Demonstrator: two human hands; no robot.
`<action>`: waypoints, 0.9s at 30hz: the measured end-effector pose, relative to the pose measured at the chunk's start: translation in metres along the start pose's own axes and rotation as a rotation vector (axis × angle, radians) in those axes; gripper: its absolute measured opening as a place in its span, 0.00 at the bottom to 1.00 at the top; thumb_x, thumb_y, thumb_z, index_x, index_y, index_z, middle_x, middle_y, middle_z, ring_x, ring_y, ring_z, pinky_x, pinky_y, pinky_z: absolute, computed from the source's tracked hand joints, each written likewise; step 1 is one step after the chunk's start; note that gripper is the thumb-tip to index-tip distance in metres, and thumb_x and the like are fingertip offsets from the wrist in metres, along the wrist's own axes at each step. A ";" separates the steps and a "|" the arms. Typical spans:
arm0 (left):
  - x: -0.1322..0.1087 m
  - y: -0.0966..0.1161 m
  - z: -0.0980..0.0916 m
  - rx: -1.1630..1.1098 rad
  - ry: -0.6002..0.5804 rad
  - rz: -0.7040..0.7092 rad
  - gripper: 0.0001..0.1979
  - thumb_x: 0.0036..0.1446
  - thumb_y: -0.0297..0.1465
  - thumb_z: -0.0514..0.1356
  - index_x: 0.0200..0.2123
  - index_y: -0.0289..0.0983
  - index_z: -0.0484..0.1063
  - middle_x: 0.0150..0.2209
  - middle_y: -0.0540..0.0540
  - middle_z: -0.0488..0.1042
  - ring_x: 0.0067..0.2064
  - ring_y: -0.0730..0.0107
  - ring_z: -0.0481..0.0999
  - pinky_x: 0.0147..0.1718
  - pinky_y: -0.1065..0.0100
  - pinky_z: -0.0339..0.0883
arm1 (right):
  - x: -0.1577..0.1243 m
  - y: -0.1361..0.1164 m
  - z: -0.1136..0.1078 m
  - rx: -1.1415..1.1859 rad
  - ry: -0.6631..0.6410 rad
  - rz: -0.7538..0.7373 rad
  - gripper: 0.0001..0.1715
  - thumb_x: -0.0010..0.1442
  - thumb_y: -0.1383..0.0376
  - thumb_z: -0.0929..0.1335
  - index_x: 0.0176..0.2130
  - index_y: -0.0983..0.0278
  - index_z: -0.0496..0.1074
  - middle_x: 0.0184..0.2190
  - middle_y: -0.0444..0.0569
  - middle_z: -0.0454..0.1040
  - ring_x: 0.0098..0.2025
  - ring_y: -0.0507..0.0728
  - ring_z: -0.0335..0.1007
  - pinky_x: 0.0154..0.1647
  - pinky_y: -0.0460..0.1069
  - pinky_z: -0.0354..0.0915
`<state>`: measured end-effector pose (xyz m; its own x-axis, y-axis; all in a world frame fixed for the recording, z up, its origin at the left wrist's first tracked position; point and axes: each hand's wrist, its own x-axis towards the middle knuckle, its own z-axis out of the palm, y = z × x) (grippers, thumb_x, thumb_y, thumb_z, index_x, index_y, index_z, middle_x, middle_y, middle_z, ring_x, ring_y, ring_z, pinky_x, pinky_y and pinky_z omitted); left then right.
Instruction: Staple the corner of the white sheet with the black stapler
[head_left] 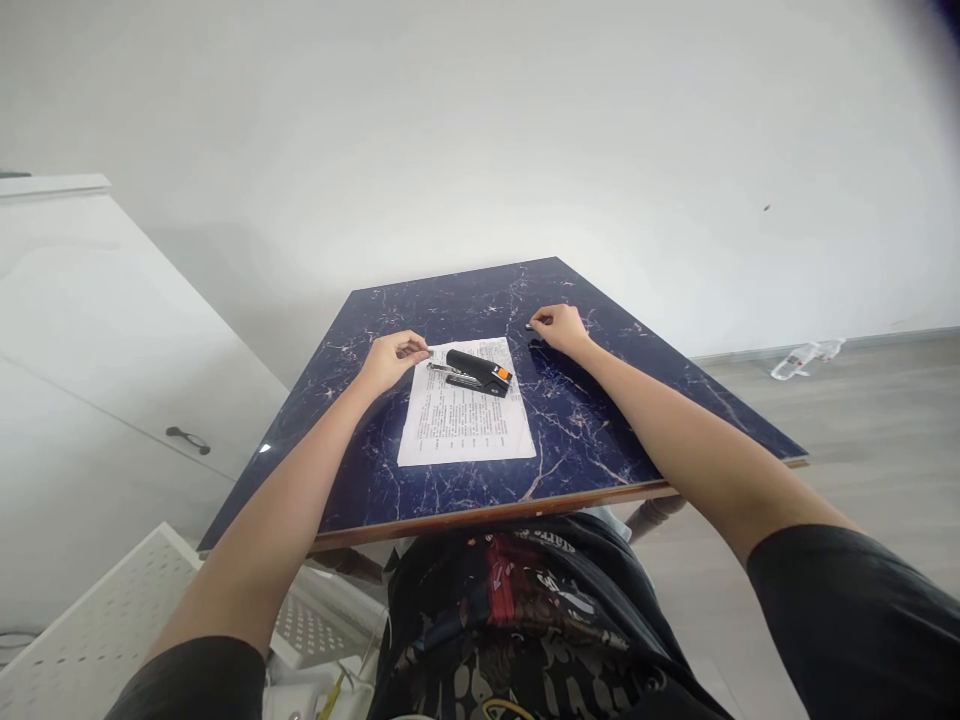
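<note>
A black stapler (480, 372) with an orange mark lies on printed sheets of paper (469, 430). Its top is raised away from the metal staple channel, which points left. My left hand (391, 360) is at the upper left corner of the paper, beside the stapler's open end. Its thumb and finger come together at the tips; what they grip, if anything, is too small to tell. Off to the right of the paper, my right hand (559, 327) pinches a small silvery piece (529, 327) just above the table.
The dark blue marble-patterned table (585, 440) has a brown front edge close to my body. A white cabinet (97, 330) stands at the left, and a perforated white panel (112, 600) is below it. Clear plastic packaging (806, 358) lies on the floor at right.
</note>
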<state>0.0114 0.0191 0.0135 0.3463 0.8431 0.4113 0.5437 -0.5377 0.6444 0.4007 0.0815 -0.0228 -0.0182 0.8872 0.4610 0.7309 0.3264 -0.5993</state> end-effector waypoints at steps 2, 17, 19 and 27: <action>0.000 0.000 0.000 -0.020 -0.013 -0.007 0.20 0.59 0.50 0.68 0.40 0.38 0.78 0.37 0.41 0.84 0.35 0.62 0.81 0.42 0.59 0.75 | 0.000 0.000 0.000 0.003 -0.003 -0.001 0.12 0.59 0.66 0.69 0.36 0.66 0.85 0.33 0.53 0.85 0.37 0.60 0.80 0.48 0.51 0.72; -0.002 0.002 0.006 0.002 -0.040 0.049 0.13 0.61 0.42 0.67 0.40 0.38 0.77 0.39 0.43 0.81 0.35 0.67 0.79 0.37 0.65 0.72 | -0.002 -0.001 0.000 0.006 0.002 -0.006 0.12 0.59 0.65 0.69 0.36 0.65 0.85 0.33 0.53 0.85 0.37 0.60 0.80 0.48 0.52 0.72; -0.002 0.004 0.006 0.044 -0.066 0.054 0.12 0.60 0.40 0.68 0.40 0.38 0.79 0.39 0.43 0.82 0.35 0.66 0.79 0.35 0.65 0.70 | -0.002 -0.002 0.000 0.005 0.003 -0.004 0.12 0.59 0.65 0.69 0.36 0.65 0.85 0.33 0.53 0.85 0.37 0.60 0.80 0.48 0.52 0.72; -0.004 0.005 0.011 0.136 -0.132 0.128 0.08 0.61 0.35 0.67 0.43 0.41 0.83 0.42 0.44 0.85 0.37 0.64 0.80 0.38 0.62 0.68 | -0.001 0.000 0.000 0.013 -0.016 0.006 0.13 0.58 0.65 0.69 0.36 0.65 0.85 0.32 0.53 0.84 0.36 0.60 0.79 0.47 0.53 0.72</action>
<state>0.0213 0.0129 0.0078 0.5112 0.7655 0.3908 0.5835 -0.6429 0.4962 0.4004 0.0809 -0.0232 -0.0246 0.8943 0.4468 0.7224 0.3248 -0.6105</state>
